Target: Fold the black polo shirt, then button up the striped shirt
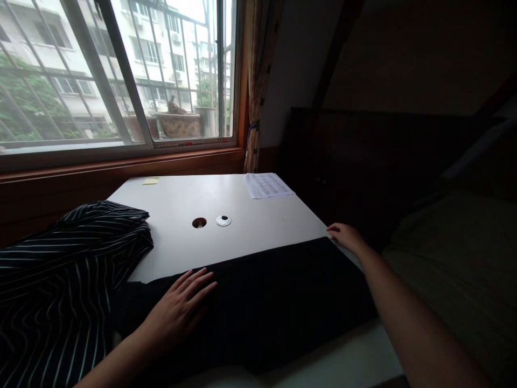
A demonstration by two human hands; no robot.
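A plain black cloth [278, 302] lies spread flat across the near part of a white table [242, 226]. My left hand [181, 307] rests palm down on the cloth's left part, fingers stretched out and slightly apart. My right hand [345, 236] is at the cloth's far right corner by the table's right edge, fingers curled down onto that corner; whether they pinch the cloth is unclear. A black garment with thin white stripes [60, 269] lies bunched at the left, draping over the table's left side.
The table has a round cable hole [199, 222] with its white cap [223, 220] beside it. A printed paper sheet [267, 185] lies at the far right corner, a yellow sticky note [151, 181] at the far left. A barred window [121, 70] is behind; a dark bed [456, 258] lies to the right.
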